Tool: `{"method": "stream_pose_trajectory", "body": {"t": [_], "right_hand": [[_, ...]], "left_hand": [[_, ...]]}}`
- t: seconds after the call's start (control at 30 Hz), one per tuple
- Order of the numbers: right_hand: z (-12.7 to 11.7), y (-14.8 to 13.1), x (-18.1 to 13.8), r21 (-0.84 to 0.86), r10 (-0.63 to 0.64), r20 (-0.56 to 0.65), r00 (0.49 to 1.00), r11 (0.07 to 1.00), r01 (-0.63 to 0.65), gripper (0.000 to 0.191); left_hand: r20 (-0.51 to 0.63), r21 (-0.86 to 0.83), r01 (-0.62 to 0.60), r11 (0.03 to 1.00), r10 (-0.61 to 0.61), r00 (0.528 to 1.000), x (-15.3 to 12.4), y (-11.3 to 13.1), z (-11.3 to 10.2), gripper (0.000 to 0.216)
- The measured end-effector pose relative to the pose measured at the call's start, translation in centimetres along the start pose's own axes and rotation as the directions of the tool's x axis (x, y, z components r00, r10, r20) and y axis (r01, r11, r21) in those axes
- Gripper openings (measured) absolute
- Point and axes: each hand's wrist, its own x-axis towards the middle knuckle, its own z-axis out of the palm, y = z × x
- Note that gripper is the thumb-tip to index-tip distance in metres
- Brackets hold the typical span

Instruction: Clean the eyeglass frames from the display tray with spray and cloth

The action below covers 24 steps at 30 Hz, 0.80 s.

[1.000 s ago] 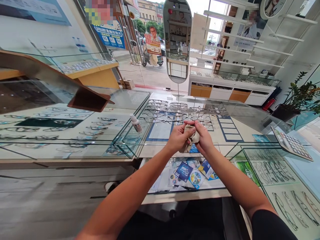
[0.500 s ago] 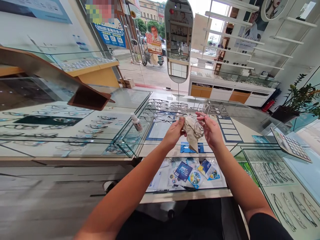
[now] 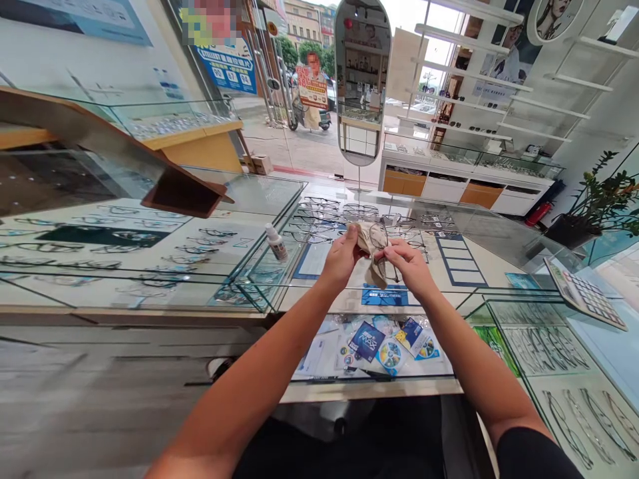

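My left hand (image 3: 343, 258) pinches a crumpled beige cloth (image 3: 367, 239), which drapes down between my two hands. A pair of thin-rimmed eyeglasses (image 3: 378, 234) is held against the cloth, and my right hand (image 3: 407, 265) has its fingers closed on the frame. Part of the eyeglasses is hidden by the cloth and fingers. Both hands are raised above the glass counter (image 3: 319, 299). To the left of my left hand, a small white spray bottle (image 3: 276, 243) stands on the glass. Rows of eyeglass frames (image 3: 319, 211) lie beyond my hands.
Glass display cases with eyeglasses stand at left and right. A calculator-like keypad (image 3: 584, 293) sits at the right, near a potted plant (image 3: 589, 199). Blue leaflets (image 3: 369, 340) show below my hands. A tall oval mirror (image 3: 362, 86) stands beyond the counter.
My right hand has moved down and left, closer to my left hand. The eyeglasses have turned and now lie across the cloth. The camera view has shifted slightly.
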Motion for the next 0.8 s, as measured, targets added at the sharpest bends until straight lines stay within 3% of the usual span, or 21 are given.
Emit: {"method": "stream_pose_trajectory", "body": {"t": [0.2, 0.27, 0.43, 0.6, 0.8], "right_hand": [[-0.23, -0.19, -0.08, -0.095, -0.113, -0.219, 0.969, 0.991, 0.094, 0.046], [-0.33, -0.27, -0.06, -0.003, -0.075, -0.262, 0.962, 0.997, 0.077, 0.045], [-0.05, -0.16, 0.13, 0.379, 0.137, -0.119, 0.983, 0.922, -0.083, 0.046], [0.22, -0.43, 0.01, 0.467, 0.149, -0.073, 0.986, 0.879, -0.098, 0.042], [0.62, -0.75, -0.42, 0.450, 0.127, -0.003, 0.992, 0.886, -0.112, 0.044]], "left_hand": [[-0.012, 0.005, -0.019, 1.000, 0.019, 1.000, 0.22, -0.08, -0.21, 0.050], [-0.016, 0.005, -0.016, 1.000, 0.016, 1.000, 0.27, -0.12, -0.28, 0.049], [-0.043, -0.008, 0.005, 1.000, -0.006, 0.999, 0.20, -0.13, -0.23, 0.046], [-0.057, -0.037, 0.042, 0.998, -0.044, 0.997, 0.01, -0.04, 0.06, 0.045], [-0.042, -0.099, 0.062, 0.993, -0.067, 0.997, -0.14, 0.22, 0.35, 0.049]]}}
